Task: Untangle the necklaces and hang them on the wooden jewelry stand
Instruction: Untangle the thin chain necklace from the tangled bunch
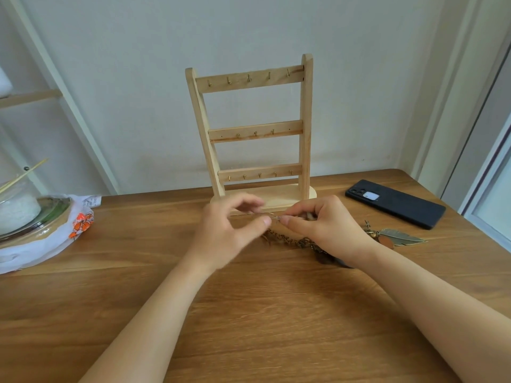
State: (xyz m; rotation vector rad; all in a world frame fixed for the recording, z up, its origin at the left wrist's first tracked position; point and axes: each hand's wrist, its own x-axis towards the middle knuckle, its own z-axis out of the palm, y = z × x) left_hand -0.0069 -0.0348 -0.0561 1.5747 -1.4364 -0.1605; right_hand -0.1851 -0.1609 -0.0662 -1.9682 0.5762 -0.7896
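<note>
A home room: wooden table, phone, bagged snack plate, white wall.

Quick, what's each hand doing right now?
Left hand: pinching the necklace chain.
Right hand: pinching the same necklace chain.

left hand motion-blurred, necklace chain partly hidden under right hand

You face a plain pale wall filling the upper frame. At the upper left stands a slanted white shelf frame with a light wooden board. At the far right runs a white window frame. A brown wood-grain counter spans the lower half under soft, even light.
</note>
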